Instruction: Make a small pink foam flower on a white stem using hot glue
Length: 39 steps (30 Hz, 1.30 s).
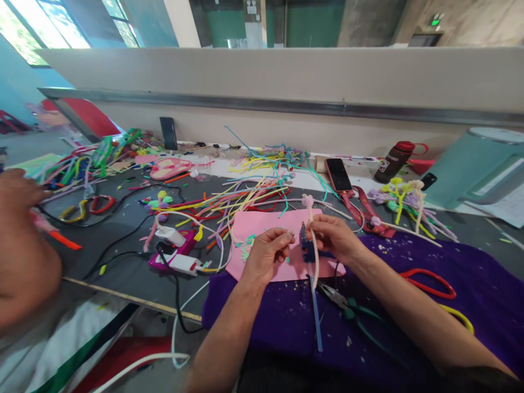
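My right hand [329, 236] pinches a cream fuzzy stem [315, 256], which hangs upright with a pale pink flower [308, 201] at its top. To its left is my left hand [271, 248], fingers curled with thumb and index pressed together; what they hold, if anything, is too small to name. Between the hands stands a dark blue glue gun [306, 245], partly hidden by my right hand, with a clear glue stick [316, 319] reaching toward me. Beneath lies a pink sheet [245, 221] with small green scraps on it.
Pliers [347, 305] and red-handled scissors [429, 278] lie on purple cloth [278, 316]. A power strip [176, 254] with cables sits left. Colourful stems [245, 199], a phone [339, 174], a bottle [395, 161] and a teal jug [470, 169] stand beyond. Another person's arm [24, 251] is far left.
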Each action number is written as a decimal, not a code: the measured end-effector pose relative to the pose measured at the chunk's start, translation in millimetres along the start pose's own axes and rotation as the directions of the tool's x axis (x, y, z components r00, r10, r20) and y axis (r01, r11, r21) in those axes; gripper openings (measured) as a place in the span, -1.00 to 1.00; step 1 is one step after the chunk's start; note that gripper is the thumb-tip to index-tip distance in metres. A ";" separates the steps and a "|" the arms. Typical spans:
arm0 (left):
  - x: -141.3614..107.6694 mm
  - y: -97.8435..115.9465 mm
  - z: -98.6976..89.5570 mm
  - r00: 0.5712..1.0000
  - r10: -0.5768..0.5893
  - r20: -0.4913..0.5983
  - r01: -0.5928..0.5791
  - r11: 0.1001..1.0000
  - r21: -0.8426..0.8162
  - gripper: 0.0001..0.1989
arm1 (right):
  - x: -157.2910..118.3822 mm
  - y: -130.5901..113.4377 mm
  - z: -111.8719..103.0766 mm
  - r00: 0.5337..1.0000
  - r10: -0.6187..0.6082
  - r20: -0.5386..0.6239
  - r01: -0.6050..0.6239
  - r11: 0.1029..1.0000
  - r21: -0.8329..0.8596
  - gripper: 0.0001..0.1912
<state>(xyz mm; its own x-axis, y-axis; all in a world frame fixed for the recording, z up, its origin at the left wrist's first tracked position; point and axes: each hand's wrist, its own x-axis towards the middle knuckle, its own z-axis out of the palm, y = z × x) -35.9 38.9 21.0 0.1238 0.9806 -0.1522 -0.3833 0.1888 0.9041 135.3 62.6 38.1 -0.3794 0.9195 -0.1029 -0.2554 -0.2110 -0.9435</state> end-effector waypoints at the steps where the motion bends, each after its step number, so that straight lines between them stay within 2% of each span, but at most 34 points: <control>1: -0.3 -1.0 1.1 1.000 -0.014 0.006 0.014 1.000 0.016 -0.79 | -0.1 3.1 2.5 1.000 0.010 -0.006 -0.010 0.999 -0.037 -0.81; 5: 0.1 -5.6 4.4 0.999 -0.046 0.003 0.046 0.998 0.044 -0.80 | 0.3 17.4 13.3 0.999 -0.022 -0.038 0.016 0.989 -0.145 -0.80; 9: 1.6 -8.7 6.5 0.998 -0.054 -0.021 0.054 0.999 0.002 -0.81 | 1.1 24.8 15.9 0.988 -0.139 -0.062 0.127 0.978 -0.165 -0.74; 12: 2.1 -9.5 8.0 0.998 -0.044 -0.053 0.042 0.999 -0.026 -0.79 | 0.5 26.0 15.2 0.985 -0.160 -0.065 0.146 0.973 -0.176 -0.76; 20: 3.4 -13.3 8.6 0.997 -0.025 -0.075 0.023 0.999 -0.034 -0.78 | -0.8 25.5 16.5 0.983 -0.184 -0.025 0.182 0.980 -0.078 -0.80; 25: 3.9 -14.7 9.5 0.997 -0.045 -0.059 0.041 0.996 -0.078 -0.78 | -1.3 25.5 15.4 0.977 -0.211 -0.002 0.210 0.973 -0.092 -0.83; 34: 3.9 -15.1 10.4 0.996 -0.010 -0.092 0.002 0.996 -0.092 -0.83 | 0.3 31.9 18.6 0.987 -0.147 -0.070 0.139 0.985 -0.103 -0.80; 39: 5.5 -11.5 6.4 0.996 0.020 -0.084 -0.025 0.998 -0.055 -0.81 | 0.8 24.0 14.5 0.993 -0.105 -0.047 0.094 0.976 -0.195 -0.76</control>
<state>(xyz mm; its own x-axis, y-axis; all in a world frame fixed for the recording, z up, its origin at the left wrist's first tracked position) -24.9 41.7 12.3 0.0388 0.9852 -0.1672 -0.4359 0.1673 0.8843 116.0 53.4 20.0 -0.3079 0.9513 -0.0181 -0.1119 -0.0550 -0.9922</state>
